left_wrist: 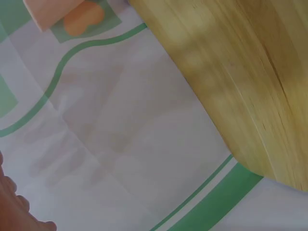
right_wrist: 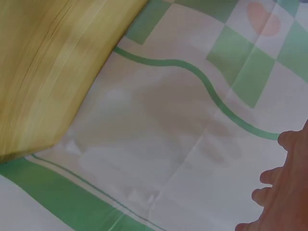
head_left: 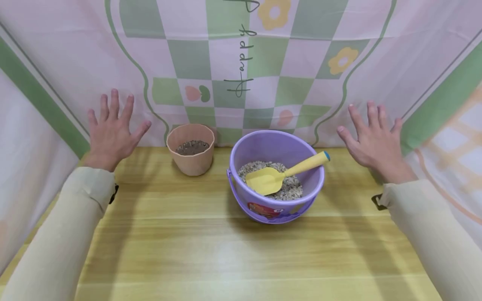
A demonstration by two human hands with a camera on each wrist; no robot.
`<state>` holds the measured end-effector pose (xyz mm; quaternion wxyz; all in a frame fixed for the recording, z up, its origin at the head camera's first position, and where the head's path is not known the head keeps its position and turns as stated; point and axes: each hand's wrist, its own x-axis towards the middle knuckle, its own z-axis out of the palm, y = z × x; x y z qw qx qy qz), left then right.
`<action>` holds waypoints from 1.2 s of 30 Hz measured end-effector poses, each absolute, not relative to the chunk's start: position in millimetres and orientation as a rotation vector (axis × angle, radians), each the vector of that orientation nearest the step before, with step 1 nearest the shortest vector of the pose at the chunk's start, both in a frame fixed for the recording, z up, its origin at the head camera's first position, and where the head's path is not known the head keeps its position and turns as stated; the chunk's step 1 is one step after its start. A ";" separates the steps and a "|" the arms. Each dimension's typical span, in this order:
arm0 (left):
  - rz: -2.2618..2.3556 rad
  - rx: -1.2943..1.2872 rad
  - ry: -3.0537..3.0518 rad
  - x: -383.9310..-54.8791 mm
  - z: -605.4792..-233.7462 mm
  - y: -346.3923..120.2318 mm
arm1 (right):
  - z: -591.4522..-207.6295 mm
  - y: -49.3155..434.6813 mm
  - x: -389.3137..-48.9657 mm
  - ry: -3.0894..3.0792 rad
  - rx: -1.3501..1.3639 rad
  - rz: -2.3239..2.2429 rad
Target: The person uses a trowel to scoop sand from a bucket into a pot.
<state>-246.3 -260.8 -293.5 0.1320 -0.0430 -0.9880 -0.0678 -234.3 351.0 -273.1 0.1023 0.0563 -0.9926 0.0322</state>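
Observation:
My left hand (head_left: 113, 136) is raised with its fingers spread and straight, left of a pinkish-orange flowerpot (head_left: 193, 163) that holds dark soil. On the other side my right hand (head_left: 376, 142) is held up the same way, to the right of a purple bucket (head_left: 278, 209). Gravel (head_left: 291, 190) fills the bottom of this bucket. Across the gravel and the rim lies a yellow toy shovel (head_left: 267, 179), its handle slanting up to the right. Both hands hold nothing. In the left wrist view, a corner of the flowerpot (left_wrist: 53, 9) shows at the top left.
Pot and bucket stand side by side at the back of a wooden table (head_left: 180, 251). Behind them hangs a checkered cloth (head_left: 229, 54) with flowers and lettering. More cloth (head_left: 30, 146) closes off the left side, and a patterned cloth (head_left: 452, 154) the right.

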 end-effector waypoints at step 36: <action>-0.749 -0.477 -2.934 -247.2 -332.5 -224.3 | -275.3 299.5 -194.3 -2.839 0.587 0.746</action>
